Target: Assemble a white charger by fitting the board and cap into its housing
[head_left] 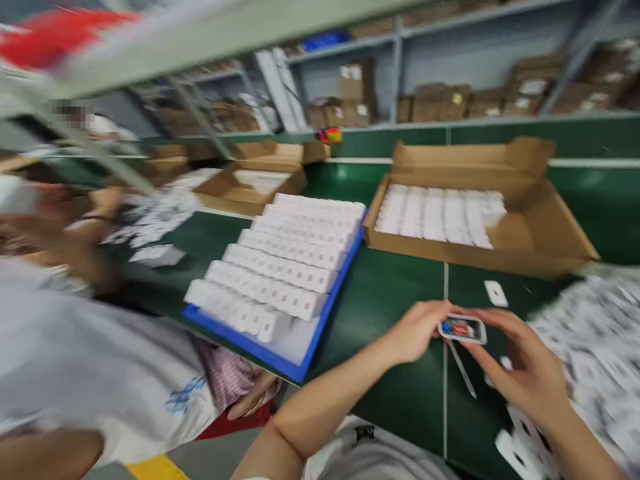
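Observation:
My left hand (417, 328) and my right hand (527, 363) hold a small white open casing (484, 333) between them, one at each end. Red and blue parts show inside the casing; what they are is too small to tell. A thin pale stick-like piece (463, 371) slants down from beneath the casing; its upper end is hidden, so I cannot tell whether my left fingers touch it. Beyond my right hand, a flat white plate with a small hole (495, 293) lies on the green table (395, 280). Similar white pieces (523, 447) lie below my right wrist.
A blue tray (327, 313) bears rows of white units (280, 260). Behind it stand two open cartons, the right carton (535, 230) partly filled. A heap of white parts (595, 353) covers the right side. At left sits a co-worker (110, 373); shelves with boxes (357, 93) line the back.

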### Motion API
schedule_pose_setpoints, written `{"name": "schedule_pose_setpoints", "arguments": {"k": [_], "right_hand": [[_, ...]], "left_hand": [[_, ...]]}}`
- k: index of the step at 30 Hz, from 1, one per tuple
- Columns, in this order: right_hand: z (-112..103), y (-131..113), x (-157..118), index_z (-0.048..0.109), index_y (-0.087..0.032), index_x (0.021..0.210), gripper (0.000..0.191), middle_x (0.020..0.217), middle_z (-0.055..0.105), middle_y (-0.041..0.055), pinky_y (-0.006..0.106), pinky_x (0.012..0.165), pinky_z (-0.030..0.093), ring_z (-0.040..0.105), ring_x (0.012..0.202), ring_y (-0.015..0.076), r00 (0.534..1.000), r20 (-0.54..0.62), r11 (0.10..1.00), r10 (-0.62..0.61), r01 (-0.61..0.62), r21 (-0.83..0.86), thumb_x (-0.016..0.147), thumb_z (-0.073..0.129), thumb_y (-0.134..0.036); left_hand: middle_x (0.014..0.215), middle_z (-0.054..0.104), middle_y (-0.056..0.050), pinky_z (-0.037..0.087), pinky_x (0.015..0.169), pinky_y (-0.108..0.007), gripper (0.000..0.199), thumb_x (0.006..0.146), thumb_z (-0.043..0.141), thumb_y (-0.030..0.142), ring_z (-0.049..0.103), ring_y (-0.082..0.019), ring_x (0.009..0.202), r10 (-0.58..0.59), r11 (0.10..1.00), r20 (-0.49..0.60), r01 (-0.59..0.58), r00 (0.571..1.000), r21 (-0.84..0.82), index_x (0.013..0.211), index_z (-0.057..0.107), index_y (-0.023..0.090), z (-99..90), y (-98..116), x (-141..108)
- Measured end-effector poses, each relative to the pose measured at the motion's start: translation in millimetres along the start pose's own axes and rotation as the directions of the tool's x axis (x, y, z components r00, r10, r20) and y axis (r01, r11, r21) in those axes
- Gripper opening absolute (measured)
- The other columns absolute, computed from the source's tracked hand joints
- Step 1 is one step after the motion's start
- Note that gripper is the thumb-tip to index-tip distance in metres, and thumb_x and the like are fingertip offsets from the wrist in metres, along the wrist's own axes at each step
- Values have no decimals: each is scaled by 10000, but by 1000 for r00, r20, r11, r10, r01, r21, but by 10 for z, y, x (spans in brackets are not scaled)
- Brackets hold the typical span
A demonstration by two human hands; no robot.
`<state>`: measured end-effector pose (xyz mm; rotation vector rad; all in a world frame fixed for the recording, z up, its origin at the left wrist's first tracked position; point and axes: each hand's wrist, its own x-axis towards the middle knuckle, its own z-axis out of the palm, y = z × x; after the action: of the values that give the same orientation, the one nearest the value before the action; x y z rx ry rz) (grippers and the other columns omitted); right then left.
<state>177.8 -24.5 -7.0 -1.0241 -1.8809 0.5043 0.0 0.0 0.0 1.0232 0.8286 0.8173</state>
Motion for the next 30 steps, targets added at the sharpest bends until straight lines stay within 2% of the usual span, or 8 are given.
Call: {"name": "schedule_pose_setpoints", "arguments": {"k": [2, 6, 12, 20, 25, 30], "right_hand": [[-9, -20, -76, 550, -311, 1283, 440, 1154, 641, 68, 438, 880, 549, 625, 1049, 262, 1000, 10, 999, 7, -7, 51, 882, 678, -182], [40, -49, 61, 518, -296, 1317, 507, 1141, 648, 54, 370, 874, 540, 612, 1043, 217, 999, 9, 998, -52, 52, 47, 872, 679, -114], [71, -95, 79, 502, -287, 1348, 577, 1168, 663, 61, 384, 885, 544, 616, 1052, 222, 988, -24, 986, -151, 152, 65, 847, 686, -67], [51, -103, 82, 505, -266, 1342, 579, 1118, 690, 85, 385, 828, 569, 654, 1038, 234, 972, -29, 973, -231, 231, 8, 838, 668, -34], [23, -101, 80, 527, -263, 1304, 557, 1122, 693, 93, 406, 825, 566, 675, 1015, 248, 973, -23, 974, -228, 228, -10, 819, 679, -35], [-20, -97, 83, 559, -246, 1213, 486, 1126, 688, 100, 393, 835, 566, 668, 1038, 243, 966, 40, 966, -255, 257, -38, 799, 690, -29]], "left_hand": [[998, 691, -94, 461, 796, -290, 558, 892, 525, 599, 613, -214, 914, 64, 998, 22, -64, 998, -22, 1049, 720, 101, -46, -33, 10], [1115, 668, -90, 449, 878, -279, 462, 948, 484, 514, 601, -217, 1022, 129, 991, 52, -132, 990, 40, 1075, 729, 144, -145, 41, -8], [1073, 659, -84, 420, 955, -291, 485, 1017, 348, 456, 580, -213, 1059, 253, 936, 103, -270, 962, 225, 1084, 724, 158, -123, 134, -93], [1080, 643, -97, 429, 945, -331, 557, 1030, 253, 490, 579, -223, 1038, 298, 891, 193, -345, 935, 295, 1150, 683, 157, -167, 163, -105], [1091, 652, -105, 435, 982, -361, 612, 1018, 221, 542, 583, -236, 1059, 312, 873, 216, -369, 925, 320, 1141, 671, 146, -169, 175, -97], [1158, 663, -118, 458, 968, -378, 576, 1035, 204, 475, 586, -237, 1065, 359, 824, 235, -425, 903, 374, 1164, 640, 121, -150, 180, -109]]}}
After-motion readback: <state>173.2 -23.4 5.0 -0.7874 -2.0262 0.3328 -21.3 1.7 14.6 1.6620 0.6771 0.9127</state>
